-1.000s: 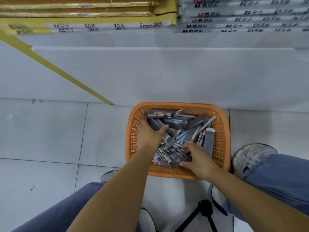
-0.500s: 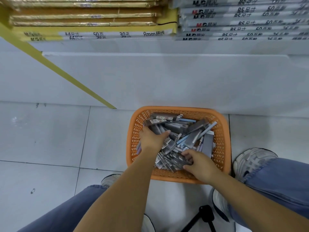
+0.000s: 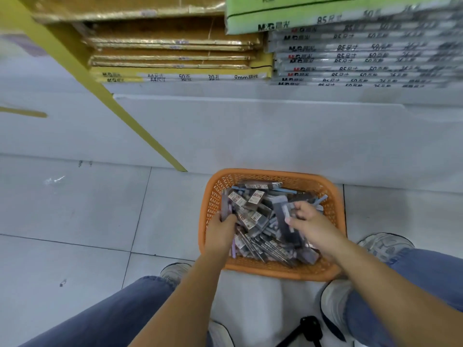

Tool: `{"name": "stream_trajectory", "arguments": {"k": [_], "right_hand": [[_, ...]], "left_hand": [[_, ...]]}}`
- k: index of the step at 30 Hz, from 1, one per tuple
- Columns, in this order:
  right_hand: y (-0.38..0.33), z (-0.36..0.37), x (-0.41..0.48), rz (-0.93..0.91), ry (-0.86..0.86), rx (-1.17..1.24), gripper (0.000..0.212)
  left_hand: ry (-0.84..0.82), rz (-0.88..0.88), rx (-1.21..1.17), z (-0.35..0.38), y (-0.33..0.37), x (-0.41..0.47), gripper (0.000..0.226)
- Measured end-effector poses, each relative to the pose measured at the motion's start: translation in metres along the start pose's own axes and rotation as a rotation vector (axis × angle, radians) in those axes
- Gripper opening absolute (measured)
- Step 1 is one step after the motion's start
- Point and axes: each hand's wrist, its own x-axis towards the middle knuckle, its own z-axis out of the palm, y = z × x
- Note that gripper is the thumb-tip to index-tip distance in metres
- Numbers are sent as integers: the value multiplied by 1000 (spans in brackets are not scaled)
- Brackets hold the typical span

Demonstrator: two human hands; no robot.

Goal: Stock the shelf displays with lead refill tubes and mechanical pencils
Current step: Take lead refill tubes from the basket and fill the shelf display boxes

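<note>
both hands are reaching down into the orange basket (image 3: 273, 274), which is sitting on the tiled floor (image 3: 75, 221) right against the white base of the shelf (image 3: 250, 131). the left hand (image 3: 221, 232) is working at the basket's left edge, its fingers curling round a small bundle of packets (image 3: 227, 209) that is sticking up out of its grip; whether these are lead tubes or pencils is not showing through the blur. the right hand (image 3: 309, 221) is hanging over the right half of the basket, thumb and fingers pinching a dark flat packet (image 3: 284, 211) near its upper end, while the packet's lower part is running down over the heap.

the heap of stationery packets (image 3: 260, 236) is filling the basket from edge to edge, with grey and dark sleeves bearing white-and-red labels lying crosswise, and a pale blue pencil (image 3: 288, 190) is lying along the far edge.

on the shelf, gold-wrapped packs (image 3: 170, 42) are lying stacked at the left, grey printed packs (image 3: 363, 58) at the right, and a green pack (image 3: 288, 13) is topping the grey ones. a yellow upright (image 3: 100, 91) is slanting down to the floor left of the basket. legs in blue jeans (image 3: 100, 321) and a grey sneaker (image 3: 383, 244) are flanking the basket, and a black tripod (image 3: 307, 328) is standing between the feet.
</note>
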Motion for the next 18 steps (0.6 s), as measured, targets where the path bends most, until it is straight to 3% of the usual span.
{"name": "stream_trajectory", "arguments": {"k": [3,7,10,15,18], "right_hand": [[-32,-1,-16,-119,21,85,23],[-80,-2,-48,-277,-8,257,22],[-119,-2,-79,-421,-38,305,21],[-187,-13,-142,-652,5,114,27],[-228,-25,-177,-784,-32,-5,51]], "left_hand": [[-78,61,-211,-14,15,-24,27],[-461,191,-262,-28,65,-80,37],[-691,233,-312,-37,100,-127,32],[-678,427,-225,-63,153,-181,32],[-612,556,-118,-80,184,-208,32]]}}
